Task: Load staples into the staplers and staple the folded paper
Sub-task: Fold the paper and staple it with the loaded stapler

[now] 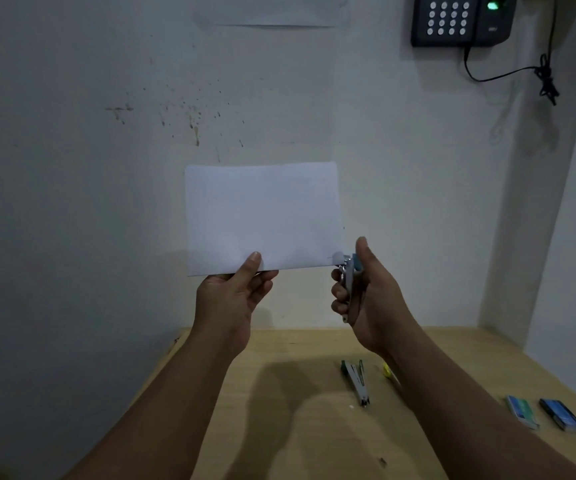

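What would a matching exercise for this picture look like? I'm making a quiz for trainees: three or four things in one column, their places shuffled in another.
Things:
1. folded paper
2. blue stapler
3. green stapler
4. two staple boxes

Places:
A. lying on the table, beside the right forearm
B. gripped in the right hand
C. at the table's right edge
D. pinched by the left hand, held up before the wall

Pairs: 1-D, 2-B, 3-A, 4-C

The folded paper [262, 216] is showing plain white above the tan counter [300, 427]. On the counter, a green-and-silver stapler [355, 382] is lying beside a yellow one [387, 370]. Right of them, a green staple box [522, 411] and a blue one [563, 418] are sitting.
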